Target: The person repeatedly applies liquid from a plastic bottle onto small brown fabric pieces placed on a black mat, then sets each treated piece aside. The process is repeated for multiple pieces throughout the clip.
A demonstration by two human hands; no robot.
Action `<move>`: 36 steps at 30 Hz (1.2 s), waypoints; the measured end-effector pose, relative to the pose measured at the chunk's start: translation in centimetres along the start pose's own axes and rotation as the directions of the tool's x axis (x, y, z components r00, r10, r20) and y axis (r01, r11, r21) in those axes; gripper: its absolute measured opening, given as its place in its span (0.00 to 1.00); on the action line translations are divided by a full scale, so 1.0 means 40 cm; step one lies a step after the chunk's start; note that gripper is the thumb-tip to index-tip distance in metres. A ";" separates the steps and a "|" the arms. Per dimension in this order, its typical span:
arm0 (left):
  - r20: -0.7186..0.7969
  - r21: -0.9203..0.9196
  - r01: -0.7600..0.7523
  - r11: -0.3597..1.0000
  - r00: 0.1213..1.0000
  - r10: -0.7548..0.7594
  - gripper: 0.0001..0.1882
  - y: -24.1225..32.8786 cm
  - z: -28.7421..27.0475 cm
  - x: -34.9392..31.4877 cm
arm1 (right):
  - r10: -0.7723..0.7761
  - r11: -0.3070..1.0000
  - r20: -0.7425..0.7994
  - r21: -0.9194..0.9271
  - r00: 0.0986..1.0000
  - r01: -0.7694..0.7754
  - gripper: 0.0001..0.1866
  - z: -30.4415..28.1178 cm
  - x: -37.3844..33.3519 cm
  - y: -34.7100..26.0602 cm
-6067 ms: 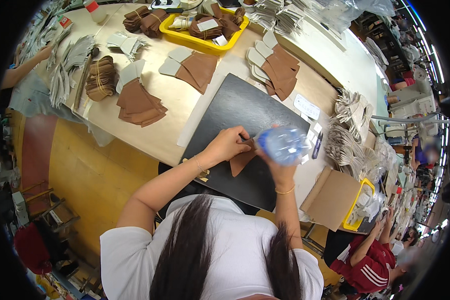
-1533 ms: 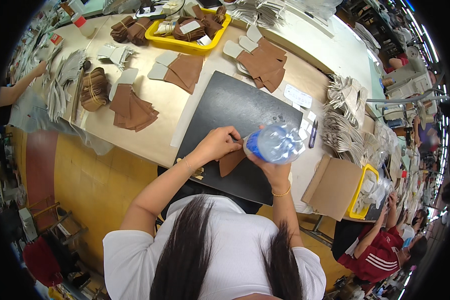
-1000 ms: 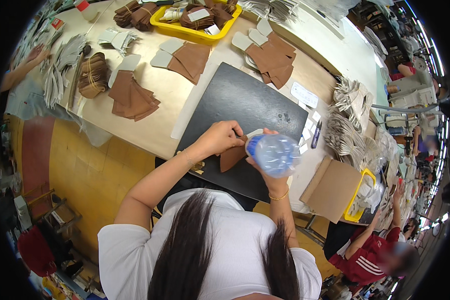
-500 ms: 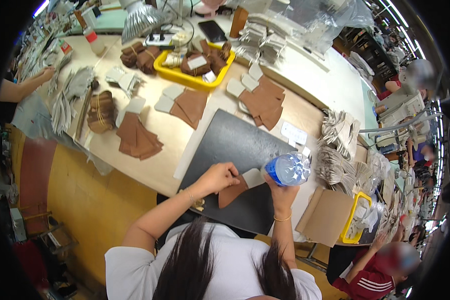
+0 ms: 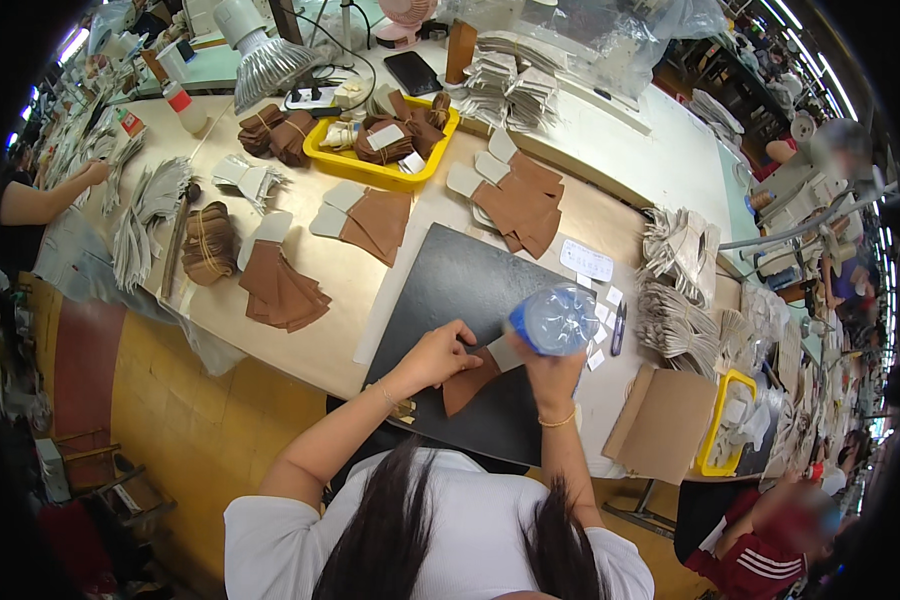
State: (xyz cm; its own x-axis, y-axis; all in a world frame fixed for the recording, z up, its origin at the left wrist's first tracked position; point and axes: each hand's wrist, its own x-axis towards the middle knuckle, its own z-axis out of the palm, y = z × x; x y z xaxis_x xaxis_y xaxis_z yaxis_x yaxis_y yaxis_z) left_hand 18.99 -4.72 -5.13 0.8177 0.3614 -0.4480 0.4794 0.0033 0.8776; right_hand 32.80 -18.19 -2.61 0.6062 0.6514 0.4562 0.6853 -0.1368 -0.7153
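Head view: at frame centre, a brown leather piece [image 5: 467, 382] is pressed onto a black mat [image 5: 450, 300] by the left hand [image 5: 438, 352], fingers closed on it. A clear plastic bottle [image 5: 555, 319] is gripped by the right hand [image 5: 553, 368] just beside it.

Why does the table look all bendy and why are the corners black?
Head view: a fisheye lens curves the straight table edges and leaves a black ring around the round picture. The clear bottle in the right hand looks smeared, and its plastic shines. The lamp at the top glows bright.
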 end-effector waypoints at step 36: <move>0.495 -0.675 0.383 0.631 0.869 0.002 0.09 -0.036 -0.008 0.039 | 0.199 0.980 -0.279 0.057 0.939 -0.191 0.30 -0.143 -0.030 0.103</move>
State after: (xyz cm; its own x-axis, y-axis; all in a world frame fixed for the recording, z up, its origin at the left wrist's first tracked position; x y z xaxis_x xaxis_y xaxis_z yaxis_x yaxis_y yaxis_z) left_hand 19.49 -3.88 -7.02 0.8692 -0.1479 -0.4718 0.4008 0.7696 0.4971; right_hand 37.19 -23.78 -3.06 0.8187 0.3761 0.4339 0.5328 -0.2155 -0.8184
